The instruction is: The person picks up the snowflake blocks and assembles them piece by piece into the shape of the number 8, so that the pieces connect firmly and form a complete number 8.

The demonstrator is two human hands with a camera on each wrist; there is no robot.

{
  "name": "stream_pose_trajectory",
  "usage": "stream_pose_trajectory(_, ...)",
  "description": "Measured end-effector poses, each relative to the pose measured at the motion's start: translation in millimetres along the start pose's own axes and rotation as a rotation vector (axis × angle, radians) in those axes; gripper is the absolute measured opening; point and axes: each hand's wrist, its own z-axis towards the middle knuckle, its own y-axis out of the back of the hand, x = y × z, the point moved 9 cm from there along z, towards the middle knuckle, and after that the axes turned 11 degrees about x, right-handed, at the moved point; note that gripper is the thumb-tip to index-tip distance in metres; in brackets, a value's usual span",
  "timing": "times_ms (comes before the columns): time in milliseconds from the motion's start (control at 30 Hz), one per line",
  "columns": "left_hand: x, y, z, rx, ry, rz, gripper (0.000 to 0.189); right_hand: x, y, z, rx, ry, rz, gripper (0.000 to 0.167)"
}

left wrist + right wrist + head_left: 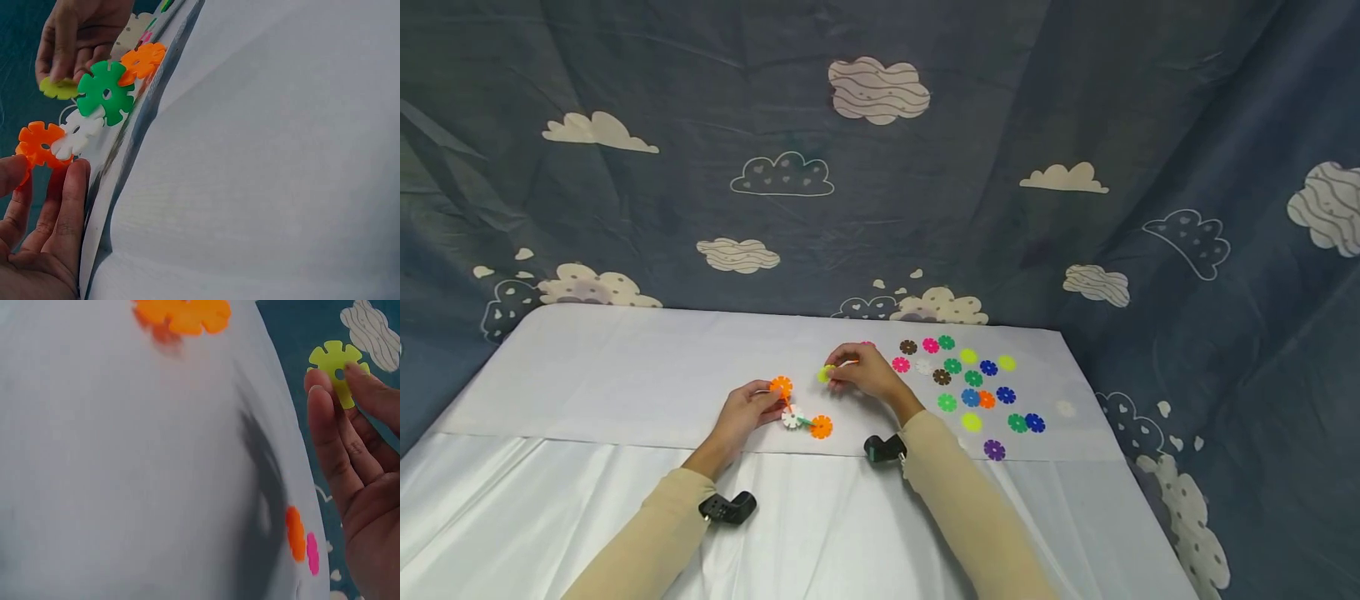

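My left hand [747,414] pinches the orange end of a joined chain of notched plastic flower discs. Along the chain come an orange disc [40,144], a white disc [78,131], a green disc [106,92] seen nearly face-on in the left wrist view, and another orange disc [144,61] at the far end. To the right, my right hand [868,372] holds a single yellow flower disc [337,365] between thumb and fingers, raised above the table and apart from the chain. Its center hole and slots show in the right wrist view.
Loose flower discs in many colors lie scattered on the right of the white table [625,367], among them a purple disc [994,450] near the front and a brown disc [908,347] at the back. A dark cloud-print curtain [925,208] hangs behind.
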Motion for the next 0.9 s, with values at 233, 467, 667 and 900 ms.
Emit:
stream_pose_trajectory(233, -1.7, 0.0, 1.1, 0.002, -0.009, 0.01, 0.02, 20, -17, 15.1, 0.036, 0.056, 0.016, 0.014)
stream_pose_trajectory(467, -2.9, -0.3, 2.1, -0.003, 0.004, 0.027, 0.024, 33, -29, 25.7, 0.048, 0.084, 0.013, 0.015)
stream_pose_trajectory(667, -0.5, 1.6, 1.6, -0.017, 0.017, 0.034, 0.024, 36, -37, 29.7, 0.066, 0.09, 0.009, 0.014)
stream_pose_trajectory(900, 0.0, 1.6, 0.3, -0.014, 0.0, 0.034, 0.023, 34, -42, 32.3, 0.096, 0.088, -0.017, 0.012)
